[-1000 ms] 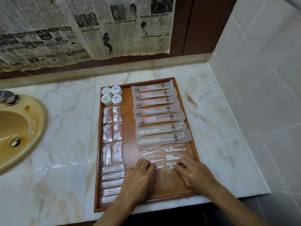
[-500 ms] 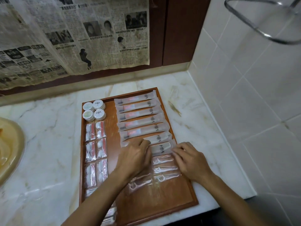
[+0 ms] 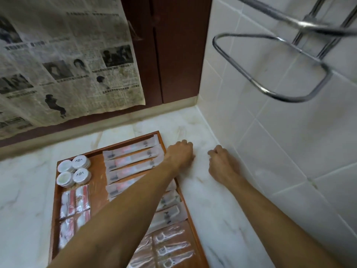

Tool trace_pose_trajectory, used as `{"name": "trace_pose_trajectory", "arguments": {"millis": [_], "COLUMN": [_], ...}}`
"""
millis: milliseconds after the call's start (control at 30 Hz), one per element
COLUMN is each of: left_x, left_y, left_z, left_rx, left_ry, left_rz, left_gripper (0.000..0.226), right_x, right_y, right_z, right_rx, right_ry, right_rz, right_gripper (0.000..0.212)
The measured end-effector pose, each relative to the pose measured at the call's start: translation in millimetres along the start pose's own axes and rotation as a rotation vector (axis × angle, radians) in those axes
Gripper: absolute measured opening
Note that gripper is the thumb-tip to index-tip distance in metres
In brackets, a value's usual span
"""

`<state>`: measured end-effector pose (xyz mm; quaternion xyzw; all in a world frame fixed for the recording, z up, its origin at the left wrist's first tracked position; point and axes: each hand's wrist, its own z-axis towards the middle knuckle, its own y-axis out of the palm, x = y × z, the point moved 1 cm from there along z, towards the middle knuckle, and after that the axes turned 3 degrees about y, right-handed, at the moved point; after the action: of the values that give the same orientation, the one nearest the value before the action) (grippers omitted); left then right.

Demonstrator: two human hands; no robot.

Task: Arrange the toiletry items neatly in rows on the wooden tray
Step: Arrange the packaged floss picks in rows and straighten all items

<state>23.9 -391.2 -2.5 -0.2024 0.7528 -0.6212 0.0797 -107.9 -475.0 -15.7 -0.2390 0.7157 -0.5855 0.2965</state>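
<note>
Both hands reach past the wooden tray [image 3: 174, 178]: left hand [image 3: 179, 154] and right hand [image 3: 220, 161] curled, apparently empty, on the surface [image 3: 208, 209]. Toiletry packets [image 3: 131, 157] lie rowed; light, slippery film, best pinched at edges.

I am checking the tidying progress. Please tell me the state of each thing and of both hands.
wooden tray: flat on the counter, filled.
long sachets: stacked in one column, partly hidden by the left arm.
round tubs: four, grouped in the far-left corner.
floss picks: in rows, near end.
left hand: fingers curled, at the tray's right edge.
right hand: curled, on the bare counter.
</note>
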Motion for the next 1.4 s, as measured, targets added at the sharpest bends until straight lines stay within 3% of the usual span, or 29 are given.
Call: {"name": "trace_pose_trajectory", "arguments": {"millis": [333,567,733,900,1033,1200,1400], "left_x": [10,-8,-35,-54,-57,-60,-54], "left_y": [-1,-15,-15,-16,-17,-4,18], "left_z": [21,-3,-43,-94,-135,-192,-259], "left_rx": [0.008,0.215,0.296,0.308,0.31,0.295,0.172], "left_ry": [-0.017,-0.16,-0.191,-0.216,-0.374,-0.421,-0.409], "left_rz": [0.076,-0.124,-0.338,-0.468,-0.684,-0.779,-0.841], "left_gripper": [0.024,0.018,0.022,0.028,0.015,0.004,0.007], "right_x": [1,1,0,-7,-18,-46,-80], "right_y": [0,4,-1,-9,-15,-24,-29], "right_z": [29,37,38,39,31,-11,-87], "right_rx": [-0.039,-0.06,-0.032,-0.102,-0.132,-0.055,-0.205], "right_ry": [-0.105,-0.213,-0.188,-0.119,-0.144,-0.087,-0.18], "right_rz": [-0.129,-0.187,-0.156,-0.094,-0.028,0.286,0.408], "right_gripper": [0.026,0.032,0.028,0.015,0.019,0.015,0.015]}}
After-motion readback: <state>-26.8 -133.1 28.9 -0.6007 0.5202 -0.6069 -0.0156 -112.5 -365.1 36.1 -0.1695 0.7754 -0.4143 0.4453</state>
